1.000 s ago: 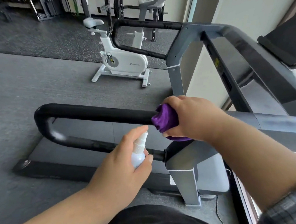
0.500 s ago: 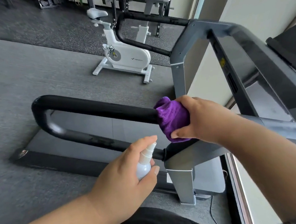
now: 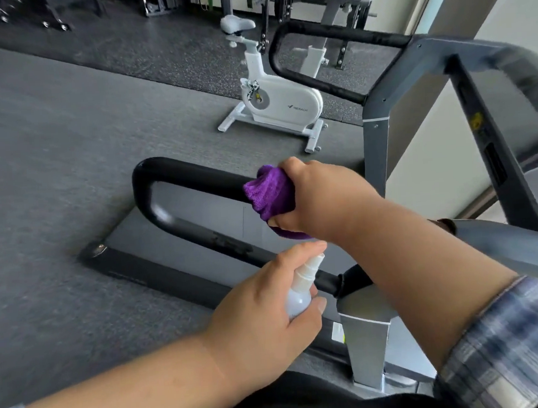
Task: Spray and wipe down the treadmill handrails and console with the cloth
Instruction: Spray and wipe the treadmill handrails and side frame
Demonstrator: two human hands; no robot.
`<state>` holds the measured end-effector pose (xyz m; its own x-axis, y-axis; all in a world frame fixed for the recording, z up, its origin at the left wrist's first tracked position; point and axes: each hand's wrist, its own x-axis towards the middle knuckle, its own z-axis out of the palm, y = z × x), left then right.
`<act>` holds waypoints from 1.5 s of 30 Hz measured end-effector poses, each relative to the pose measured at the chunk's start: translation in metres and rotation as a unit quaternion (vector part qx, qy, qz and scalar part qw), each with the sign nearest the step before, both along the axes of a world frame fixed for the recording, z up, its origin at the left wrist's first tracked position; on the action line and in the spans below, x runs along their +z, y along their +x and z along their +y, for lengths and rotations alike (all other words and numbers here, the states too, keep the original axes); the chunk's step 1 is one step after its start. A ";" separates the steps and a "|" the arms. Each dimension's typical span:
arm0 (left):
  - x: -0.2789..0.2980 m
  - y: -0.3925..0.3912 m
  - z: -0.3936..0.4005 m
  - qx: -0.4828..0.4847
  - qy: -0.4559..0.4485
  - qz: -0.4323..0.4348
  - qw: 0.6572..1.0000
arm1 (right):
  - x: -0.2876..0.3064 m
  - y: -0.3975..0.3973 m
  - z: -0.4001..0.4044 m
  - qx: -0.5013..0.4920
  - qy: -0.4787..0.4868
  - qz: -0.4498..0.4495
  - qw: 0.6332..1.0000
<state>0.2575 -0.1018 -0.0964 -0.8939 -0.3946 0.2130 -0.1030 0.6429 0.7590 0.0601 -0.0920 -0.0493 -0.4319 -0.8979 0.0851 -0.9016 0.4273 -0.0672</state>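
Both hands busy: right hand point(image 3: 321, 197) clamps cloth point(image 3: 268, 194) round near handrail point(image 3: 192, 177), left hand point(image 3: 262, 315) grips spray bottle point(image 3: 299, 292). Risk: nozzle sits close under right wrist, so spray may hit skin, not rail.

— What can be read here?
— One brand: "MERACH", in grey letters beside a small logo, on the white housing of the exercise bike point(image 3: 281, 102).
— Anything else?
— A yellow sticker point(image 3: 477, 123) on the treadmill's grey strut, right of the bike, too blurred to read.
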 end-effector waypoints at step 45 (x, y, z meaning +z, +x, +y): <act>-0.055 0.128 -0.248 0.078 0.057 0.055 0.994 | 0.010 0.145 -0.279 0.051 0.347 0.090 0.932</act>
<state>0.3858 -0.3493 -0.1510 -0.7940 -0.5534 0.2517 -0.1065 0.5342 0.8387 0.2048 -0.3709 -0.0396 -0.3757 -0.7999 -0.4680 -0.9099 0.2225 0.3502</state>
